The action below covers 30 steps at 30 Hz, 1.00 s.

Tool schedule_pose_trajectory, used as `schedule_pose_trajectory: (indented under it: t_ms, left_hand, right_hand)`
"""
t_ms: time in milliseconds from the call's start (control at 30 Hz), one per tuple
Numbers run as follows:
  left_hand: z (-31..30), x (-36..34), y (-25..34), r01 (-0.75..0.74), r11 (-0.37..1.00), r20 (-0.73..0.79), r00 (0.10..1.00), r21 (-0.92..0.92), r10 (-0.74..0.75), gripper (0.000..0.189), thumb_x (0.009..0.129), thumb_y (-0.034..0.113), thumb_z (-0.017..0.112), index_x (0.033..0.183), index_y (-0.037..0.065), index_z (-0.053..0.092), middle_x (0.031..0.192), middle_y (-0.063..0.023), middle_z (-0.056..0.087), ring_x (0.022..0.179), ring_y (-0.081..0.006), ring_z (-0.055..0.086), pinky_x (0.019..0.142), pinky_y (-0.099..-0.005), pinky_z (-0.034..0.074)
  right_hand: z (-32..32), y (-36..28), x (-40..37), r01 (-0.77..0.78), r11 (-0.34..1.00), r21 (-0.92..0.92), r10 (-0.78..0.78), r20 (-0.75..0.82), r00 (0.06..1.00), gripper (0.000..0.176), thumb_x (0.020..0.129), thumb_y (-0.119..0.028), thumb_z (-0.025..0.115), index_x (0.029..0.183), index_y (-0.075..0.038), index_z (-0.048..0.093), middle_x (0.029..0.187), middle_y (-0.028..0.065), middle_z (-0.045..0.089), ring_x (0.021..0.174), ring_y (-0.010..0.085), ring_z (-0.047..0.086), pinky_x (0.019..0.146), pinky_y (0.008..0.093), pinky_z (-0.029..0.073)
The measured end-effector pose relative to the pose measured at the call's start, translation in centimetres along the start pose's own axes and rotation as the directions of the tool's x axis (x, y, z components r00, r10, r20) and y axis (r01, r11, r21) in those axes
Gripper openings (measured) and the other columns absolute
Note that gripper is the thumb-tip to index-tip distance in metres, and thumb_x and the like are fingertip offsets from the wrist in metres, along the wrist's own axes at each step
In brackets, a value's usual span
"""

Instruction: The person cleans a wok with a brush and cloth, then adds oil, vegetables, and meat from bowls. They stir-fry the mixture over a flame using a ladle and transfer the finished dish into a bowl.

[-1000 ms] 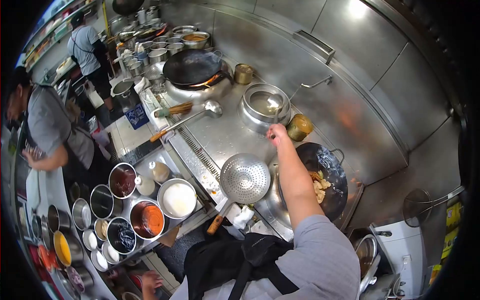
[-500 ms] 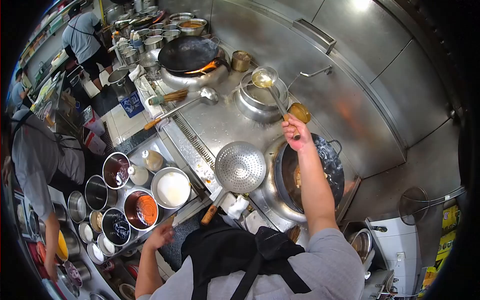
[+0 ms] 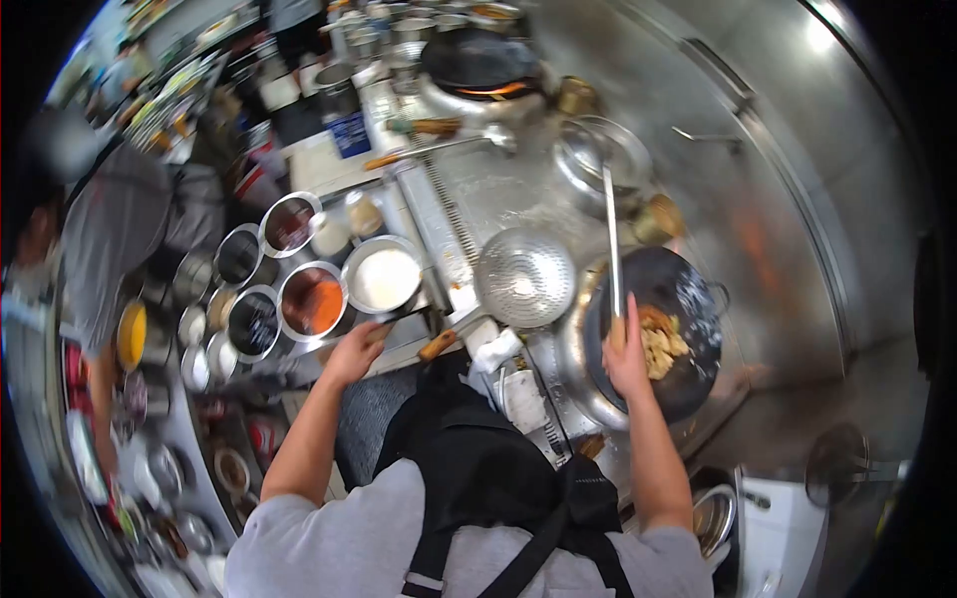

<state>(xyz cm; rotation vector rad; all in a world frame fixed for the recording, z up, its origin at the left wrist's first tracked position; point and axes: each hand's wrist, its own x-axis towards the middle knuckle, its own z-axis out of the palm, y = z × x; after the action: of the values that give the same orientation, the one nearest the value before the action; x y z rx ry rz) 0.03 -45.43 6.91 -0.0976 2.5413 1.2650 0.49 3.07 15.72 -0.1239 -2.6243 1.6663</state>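
My right hand [image 3: 625, 367] is wrapped round the wooden handle of a long ladle [image 3: 614, 239]. The ladle's bowl lies over a round metal pot [image 3: 623, 149] at the back of the stove. Directly beside my right hand, a black wok [image 3: 695, 334] on the burner holds pale, browned pieces of food [image 3: 660, 344]. My left hand [image 3: 356, 352] is at the counter's front edge with its fingers curled together. A dark strip shows at the fingertips, too blurred to name. A perforated strainer [image 3: 525, 279] with a wooden handle rests between my hands.
Left of the strainer stand a pot of white contents [image 3: 389, 279], a pot of orange-red sauce [image 3: 313, 304] and squeeze bottles [image 3: 329, 237]. Another wok [image 3: 480, 60] sits over flame at the back. A second ladle [image 3: 439, 149] lies near it. A co-worker [image 3: 115, 229] stands at left.
My right hand has come down and back beside the wok with the ladle. My left hand has risen toward the counter edge, its fingers drawn in. The view has turned, and more food shows.
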Motion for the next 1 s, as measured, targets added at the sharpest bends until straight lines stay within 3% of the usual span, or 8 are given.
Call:
schedule_pose_trajectory:
  t_ms: [33, 100, 333, 433, 500, 600, 800, 1000]
  left_hand:
    - [0.8, -0.1, -0.3, -0.025, 0.993, -0.023, 0.999, -0.116, 0.023, 0.048, 0.086, 0.020, 0.065, 0.129, 0.000, 0.054, 0.129, -0.0221, 0.058, 0.116, -0.0371, 0.058, 0.096, -0.0390, 0.048]
    - [3.0, 0.3, -2.4, -0.177, 0.963, -0.190, 0.958, 0.204, 0.216, 0.054, 0.085, 0.017, 0.064, 0.134, -0.002, 0.050, 0.144, -0.0237, 0.043, 0.131, -0.0378, 0.046, 0.109, -0.0406, 0.039]
    - [6.7, 1.5, -1.5, 0.110, 0.886, -0.234, 0.972, 0.450, -0.002, 0.084, 0.084, 0.020, 0.063, 0.155, 0.017, 0.017, 0.161, -0.0168, 0.012, 0.137, -0.0492, 0.033, 0.108, -0.0495, 0.040]
    - [7.3, 1.3, -0.3, 0.154, 0.880, -0.250, 0.967, 0.450, -0.041, 0.090, 0.080, 0.016, 0.065, 0.155, 0.018, 0.017, 0.161, -0.0190, 0.013, 0.134, -0.0492, 0.038, 0.104, -0.0494, 0.044]
    - [7.6, 1.4, -0.3, 0.146, 0.903, -0.254, 0.966, 0.405, -0.042, 0.090, 0.079, 0.016, 0.065, 0.155, 0.018, 0.016, 0.161, -0.0185, 0.012, 0.134, -0.0482, 0.039, 0.102, -0.0490, 0.046]
    - [7.7, 1.2, -1.6, 0.098, 0.924, -0.296, 0.955, 0.369, 0.017, 0.093, 0.078, 0.015, 0.066, 0.156, 0.019, 0.015, 0.162, -0.0170, 0.008, 0.127, -0.0450, 0.048, 0.096, -0.0489, 0.050]
    - [5.2, 0.5, -1.4, 0.071, 0.941, -0.121, 0.992, 0.330, -0.032, 0.094, 0.078, 0.011, 0.060, 0.157, 0.020, 0.010, 0.163, -0.0151, 0.003, 0.098, -0.0394, 0.066, 0.082, -0.0481, 0.055]
    - [3.8, 0.3, -1.3, 0.061, 0.950, -0.043, 0.998, 0.307, -0.051, 0.095, 0.077, 0.009, 0.060, 0.157, 0.019, 0.009, 0.163, -0.0158, 0.001, 0.093, -0.0391, 0.068, 0.077, -0.0469, 0.056]
  right_hand:
    - [0.7, 0.3, -2.0, -0.084, 0.990, 0.111, 0.078, 0.056, 0.995, 0.083, 0.087, 0.004, 0.050, 0.157, -0.020, 0.013, 0.093, 0.0107, 0.057, 0.052, 0.0147, 0.052, 0.046, 0.0303, 0.048]
    - [1.4, -0.4, -3.8, -0.191, 0.960, 0.204, 0.160, 0.162, 0.974, 0.082, 0.088, 0.005, 0.050, 0.157, -0.020, 0.013, 0.087, 0.0089, 0.056, 0.050, 0.0138, 0.051, 0.045, 0.0293, 0.047]
    - [4.4, -5.3, -6.5, -0.455, 0.884, 0.106, 0.296, 0.626, 0.722, 0.085, 0.090, 0.004, 0.055, 0.157, -0.027, 0.014, 0.070, 0.0009, 0.051, 0.044, 0.0079, 0.043, 0.038, 0.0250, 0.041]
    - [7.6, -4.5, -6.5, -0.332, 0.939, -0.093, 0.303, 0.680, 0.668, 0.082, 0.090, -0.001, 0.055, 0.157, -0.027, 0.015, 0.072, 0.0062, 0.059, 0.048, 0.0187, 0.055, 0.046, 0.0349, 0.048]
    - [10.4, -3.2, -6.2, 0.400, 0.887, -0.230, -0.164, 0.654, 0.739, 0.080, 0.090, -0.008, 0.054, 0.156, -0.027, 0.012, 0.079, 0.0197, 0.066, 0.064, 0.0389, 0.065, 0.063, 0.0488, 0.052]
    - [13.2, -6.3, -5.8, 0.295, 0.797, -0.527, 0.185, 0.679, 0.711, 0.081, 0.089, -0.012, 0.051, 0.156, -0.026, 0.008, 0.087, 0.0300, 0.066, 0.082, 0.0526, 0.062, 0.079, 0.0564, 0.047]
    - [14.5, -9.3, -5.3, 0.273, 0.702, -0.658, 0.378, 0.669, 0.640, 0.085, 0.086, -0.009, 0.048, 0.156, -0.022, 0.000, 0.083, 0.0358, 0.062, 0.083, 0.0539, 0.060, 0.082, 0.0586, 0.044]
    - [14.1, -12.7, -4.0, 0.280, 0.680, -0.678, 0.446, 0.685, 0.576, 0.090, 0.085, -0.007, 0.049, 0.155, -0.025, -0.004, 0.079, 0.0348, 0.063, 0.081, 0.0525, 0.061, 0.081, 0.0583, 0.044]
